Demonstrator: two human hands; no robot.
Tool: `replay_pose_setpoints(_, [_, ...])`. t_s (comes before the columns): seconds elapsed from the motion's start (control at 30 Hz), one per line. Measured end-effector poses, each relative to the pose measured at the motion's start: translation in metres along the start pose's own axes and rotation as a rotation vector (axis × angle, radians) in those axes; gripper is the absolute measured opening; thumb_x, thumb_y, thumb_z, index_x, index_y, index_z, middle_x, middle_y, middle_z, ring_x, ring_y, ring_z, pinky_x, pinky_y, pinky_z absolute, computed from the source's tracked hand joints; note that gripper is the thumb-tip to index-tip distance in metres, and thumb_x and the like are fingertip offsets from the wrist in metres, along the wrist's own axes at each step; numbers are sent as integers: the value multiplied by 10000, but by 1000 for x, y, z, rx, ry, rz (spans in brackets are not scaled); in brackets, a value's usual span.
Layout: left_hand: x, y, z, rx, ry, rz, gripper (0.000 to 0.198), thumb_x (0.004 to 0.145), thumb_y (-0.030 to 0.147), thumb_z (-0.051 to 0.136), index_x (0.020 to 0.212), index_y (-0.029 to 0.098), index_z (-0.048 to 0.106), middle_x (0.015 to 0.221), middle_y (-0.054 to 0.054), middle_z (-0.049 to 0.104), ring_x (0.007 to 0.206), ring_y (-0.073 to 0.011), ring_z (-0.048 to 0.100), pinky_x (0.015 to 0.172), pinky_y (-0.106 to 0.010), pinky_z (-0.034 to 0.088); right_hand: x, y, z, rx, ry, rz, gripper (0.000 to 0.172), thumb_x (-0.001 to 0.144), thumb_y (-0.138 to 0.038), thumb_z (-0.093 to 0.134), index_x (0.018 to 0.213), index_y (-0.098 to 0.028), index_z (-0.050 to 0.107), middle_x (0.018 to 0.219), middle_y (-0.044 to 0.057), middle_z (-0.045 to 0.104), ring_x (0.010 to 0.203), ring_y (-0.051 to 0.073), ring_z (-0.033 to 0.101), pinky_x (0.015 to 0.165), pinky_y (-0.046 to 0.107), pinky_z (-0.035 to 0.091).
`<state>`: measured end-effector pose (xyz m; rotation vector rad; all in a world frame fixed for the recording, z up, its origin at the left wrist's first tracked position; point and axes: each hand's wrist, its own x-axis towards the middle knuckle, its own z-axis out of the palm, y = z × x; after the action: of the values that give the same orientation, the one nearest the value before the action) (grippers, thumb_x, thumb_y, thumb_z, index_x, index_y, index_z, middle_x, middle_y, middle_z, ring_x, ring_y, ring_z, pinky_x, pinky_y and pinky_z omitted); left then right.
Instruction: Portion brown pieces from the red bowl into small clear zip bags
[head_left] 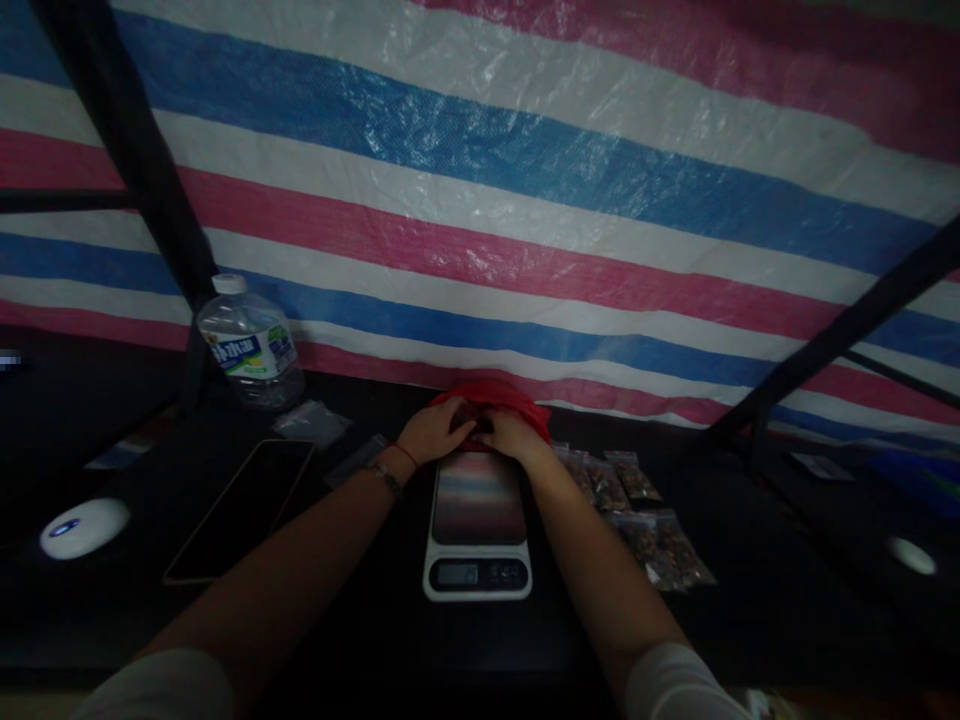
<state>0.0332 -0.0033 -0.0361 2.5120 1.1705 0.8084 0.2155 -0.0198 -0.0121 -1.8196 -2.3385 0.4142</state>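
A red plastic bag (491, 393) lies bunched behind the kitchen scale (480, 500), near the striped sheet. My left hand (435, 430) grips the left side of the bag's opening, with its fingers bent over the edge. At the right side, my right hand (511, 432) is closed on the bag, and its fingertips are partly inside the dark opening. What the bag contains is too dark to see. The white scale has a shiny plate with nothing on it and a small display at the front. My forearms reach past it on both sides.
Several small zip bags of brownish bits (660, 545) lie right of my right forearm. To the left are a phone (247, 510), a white mouse (85, 528), clear plastic bags (311, 424) and a large clear bottle (251, 345). Dark frame bars (142, 170) slant at either side.
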Motion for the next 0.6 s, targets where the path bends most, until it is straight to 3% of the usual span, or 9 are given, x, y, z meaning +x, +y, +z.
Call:
replay_pose_setpoints(0.27, [1, -3, 3, 32, 4, -23, 378, 899, 419, 484, 1194, 185, 504, 1080, -90, 680, 975, -255, 655, 824, -343, 482, 8, 5, 6, -42, -15, 19, 282, 806, -115, 584, 1050, -171, 713, 1057, 99, 722, 955, 194, 665, 809, 233, 461])
replay_pose_setpoints(0.6, [0, -2, 6, 121, 4, -113, 383, 896, 477, 468, 1110, 166, 539, 957, -107, 693, 902, -260, 666, 774, -348, 484, 14, 13, 4, -4, 76, 51, 247, 834, -131, 553, 1017, -170, 715, 1047, 77, 726, 945, 178, 661, 811, 230, 459])
